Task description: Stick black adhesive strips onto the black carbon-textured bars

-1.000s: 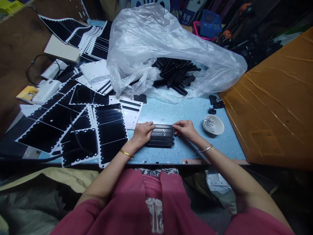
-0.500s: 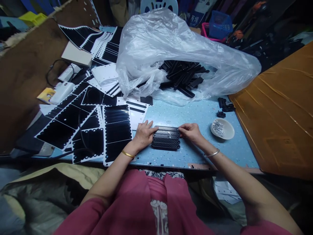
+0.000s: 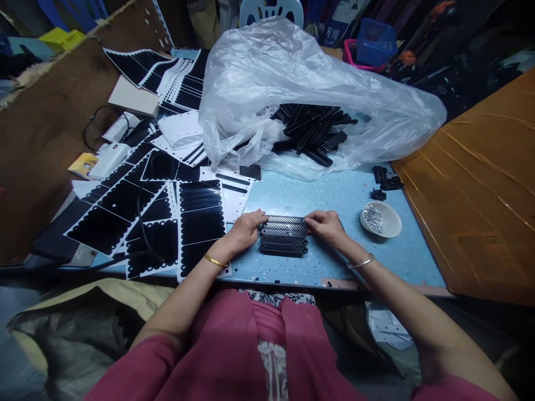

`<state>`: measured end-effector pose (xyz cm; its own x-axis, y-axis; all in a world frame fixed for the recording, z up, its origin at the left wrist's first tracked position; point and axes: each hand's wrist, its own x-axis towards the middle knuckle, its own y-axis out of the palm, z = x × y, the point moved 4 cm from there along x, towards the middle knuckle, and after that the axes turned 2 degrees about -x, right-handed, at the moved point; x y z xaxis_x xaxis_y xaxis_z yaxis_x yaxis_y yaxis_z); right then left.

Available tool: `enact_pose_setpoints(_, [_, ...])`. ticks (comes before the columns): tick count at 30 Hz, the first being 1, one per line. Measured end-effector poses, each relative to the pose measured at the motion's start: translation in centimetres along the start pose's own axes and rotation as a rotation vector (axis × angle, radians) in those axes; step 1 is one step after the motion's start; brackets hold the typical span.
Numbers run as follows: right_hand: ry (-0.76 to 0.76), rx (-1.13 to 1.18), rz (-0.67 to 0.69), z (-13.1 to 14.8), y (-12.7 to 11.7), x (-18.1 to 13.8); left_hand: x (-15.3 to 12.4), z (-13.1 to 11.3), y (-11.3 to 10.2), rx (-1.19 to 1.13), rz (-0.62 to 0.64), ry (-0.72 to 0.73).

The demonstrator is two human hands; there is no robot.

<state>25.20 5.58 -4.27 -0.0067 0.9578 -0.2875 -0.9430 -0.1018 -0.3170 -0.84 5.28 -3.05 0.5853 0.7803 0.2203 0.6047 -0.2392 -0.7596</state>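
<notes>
Several black strips with a perforated pattern and rounded ends (image 3: 284,236) lie side by side in a row on the blue speckled table. My left hand (image 3: 246,230) is closed at the left end of the far strip, thumb and fingers together on it. At that strip's right end, my right hand (image 3: 328,227) pinches it between thumb and fingers. To the right of my right hand, a white bowl (image 3: 392,220) holds small silvery metal pieces (image 3: 373,218).
Behind the strips, a large clear plastic bag (image 3: 267,67) spills black plastic pieces (image 3: 313,131). Black-and-white sticker sheets (image 3: 200,223) overlap on the left. Small black parts (image 3: 387,178) lie near the bowl. A tape-wrapped brown box (image 3: 480,200) borders the right side.
My left hand's spread fingers have drawn together at the left end of the far strip, and its wrist has shifted slightly left. My right hand keeps its place.
</notes>
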Motion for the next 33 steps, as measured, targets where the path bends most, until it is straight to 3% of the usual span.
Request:
enact_pose_setpoints(7, [-0.016,-0.005,0.003,0.0,0.0,-0.1,1.0,-0.1,-0.7,0.059,0.147,0.039])
enact_pose_setpoints(13, [-0.016,0.016,-0.024,-0.3,0.1,-0.1,-0.8,-0.4,-0.5,0.241,0.167,0.04])
enact_pose_setpoints(17, [-0.026,0.014,-0.022,-0.3,0.0,-0.2,-1.2,0.4,-0.3,0.12,0.157,0.016])
enact_pose_setpoints(22, [-0.038,0.021,-0.02,-0.2,0.0,-0.2,0.1,0.7,-1.0,-0.059,0.205,-0.049])
enact_pose_setpoints(33, [-0.035,0.017,-0.03,-0.7,0.1,0.0,1.8,0.9,-0.3,-0.196,-0.057,-0.277])
